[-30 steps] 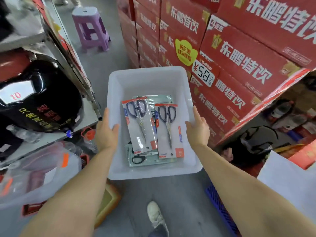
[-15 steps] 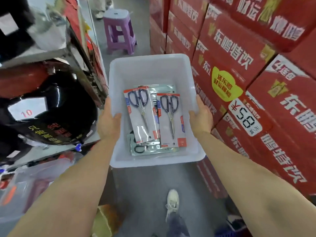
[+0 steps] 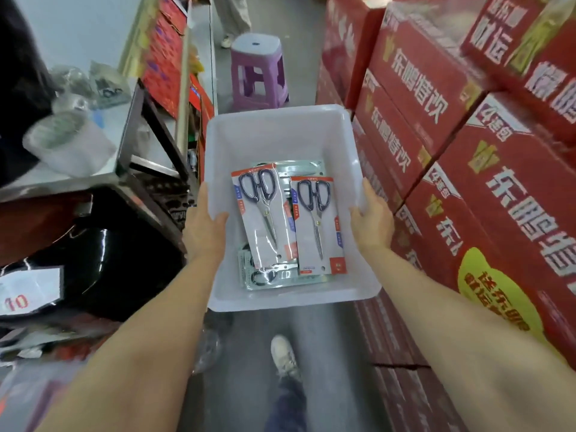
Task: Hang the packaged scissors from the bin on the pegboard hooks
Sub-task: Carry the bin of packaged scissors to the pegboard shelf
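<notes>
Bin of packaged scissors, carried in an aisle.
The white bin (image 3: 280, 135) is gripped at its left rim by the left hand (image 3: 204, 226); packaged scissors (image 3: 290, 222) (several, overlapping) are laid flat inside between both grips; the right rim is gripped by the right hand (image 3: 372, 222).

White plastic bin (image 3: 274, 132): packaged scissors (image 3: 265, 213) lie inside. Purple plastic stool (image 3: 258, 73) stands beyond it, stacked red cardboard cartons (image 3: 467, 151) right, metal shelf (image 3: 146, 145) left.
</notes>
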